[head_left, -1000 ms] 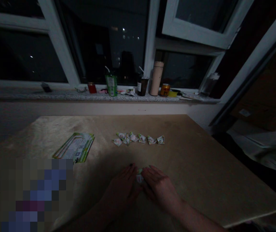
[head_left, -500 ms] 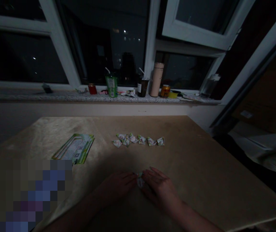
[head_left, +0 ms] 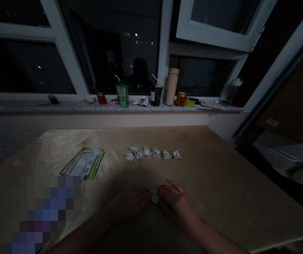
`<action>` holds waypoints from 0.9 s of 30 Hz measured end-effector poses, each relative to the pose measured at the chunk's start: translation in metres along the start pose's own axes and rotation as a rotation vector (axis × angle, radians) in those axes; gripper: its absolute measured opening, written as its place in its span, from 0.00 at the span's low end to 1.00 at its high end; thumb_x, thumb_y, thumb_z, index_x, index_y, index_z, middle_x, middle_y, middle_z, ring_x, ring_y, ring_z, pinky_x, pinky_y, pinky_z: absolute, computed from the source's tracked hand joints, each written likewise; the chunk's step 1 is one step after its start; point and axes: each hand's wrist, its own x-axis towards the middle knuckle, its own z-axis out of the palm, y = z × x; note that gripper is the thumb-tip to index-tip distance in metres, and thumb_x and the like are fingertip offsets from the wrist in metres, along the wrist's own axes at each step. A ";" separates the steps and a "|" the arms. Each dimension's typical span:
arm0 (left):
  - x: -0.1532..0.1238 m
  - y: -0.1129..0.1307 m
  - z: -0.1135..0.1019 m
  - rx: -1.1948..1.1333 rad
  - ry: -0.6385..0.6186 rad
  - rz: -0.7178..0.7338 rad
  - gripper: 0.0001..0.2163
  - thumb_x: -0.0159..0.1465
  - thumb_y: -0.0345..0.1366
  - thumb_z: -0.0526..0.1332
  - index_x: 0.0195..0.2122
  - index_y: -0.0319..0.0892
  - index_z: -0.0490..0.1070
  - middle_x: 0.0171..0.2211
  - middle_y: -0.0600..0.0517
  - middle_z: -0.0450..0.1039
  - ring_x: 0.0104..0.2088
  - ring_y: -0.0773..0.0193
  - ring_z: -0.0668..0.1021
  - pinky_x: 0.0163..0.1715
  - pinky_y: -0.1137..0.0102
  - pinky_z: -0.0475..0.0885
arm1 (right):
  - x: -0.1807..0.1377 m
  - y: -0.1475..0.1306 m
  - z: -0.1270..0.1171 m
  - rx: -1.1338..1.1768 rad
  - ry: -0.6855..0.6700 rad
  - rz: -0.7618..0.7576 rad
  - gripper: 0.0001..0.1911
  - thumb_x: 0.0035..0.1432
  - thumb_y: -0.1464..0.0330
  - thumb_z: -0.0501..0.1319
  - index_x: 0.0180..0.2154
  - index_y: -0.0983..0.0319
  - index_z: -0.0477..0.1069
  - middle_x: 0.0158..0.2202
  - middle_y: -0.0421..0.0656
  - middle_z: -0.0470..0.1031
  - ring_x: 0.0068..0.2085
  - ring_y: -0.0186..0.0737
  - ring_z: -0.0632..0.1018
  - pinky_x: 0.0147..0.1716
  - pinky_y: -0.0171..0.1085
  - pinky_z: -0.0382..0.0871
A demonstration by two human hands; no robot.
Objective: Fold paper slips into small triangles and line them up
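**Both hands closed on one small folded paper**

I am pinching a small folded paper piece (head_left: 155, 196) between the fingertips of my left hand (head_left: 129, 204) and my right hand (head_left: 176, 204). Both are closed on it, one from each side, at the near middle of the table (head_left: 220, 183). In this dim light I cannot tell whether it touches the tabletop.

A second ago my left hand lay flatter, with its fingers stretched farther across the table. Now it is drawn back and curled, and only the fingertips meet the paper. My right hand has hardly moved. Its upper fingers are spread and slightly raised, while the thumb and forefinger do the holding. Both forearms come in from the near edge and angle toward each other.

Farther out, the row of folded pieces (head_left: 153, 153) lies as it did before, well apart from my hands. The green leaflet (head_left: 84, 163) is flat to the left of it.

On the far windowsill (head_left: 61, 106) stand a red jar (head_left: 101, 97), a green cup (head_left: 122, 94) with a straw, a dark cup (head_left: 156, 95) with a straw, a tall beige flask (head_left: 172, 86), an orange can (head_left: 181, 98) and, far right, a clear bottle (head_left: 231, 92). It is too dark to tell what any of them holds.
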 end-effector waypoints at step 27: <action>0.011 -0.007 -0.011 -0.282 0.073 -0.434 0.14 0.68 0.35 0.51 0.54 0.44 0.68 0.43 0.50 0.77 0.39 0.58 0.78 0.42 0.64 0.70 | 0.012 0.006 -0.002 -0.035 0.085 0.360 0.06 0.57 0.73 0.61 0.32 0.55 0.74 0.33 0.39 0.77 0.42 0.43 0.73 0.48 0.48 0.53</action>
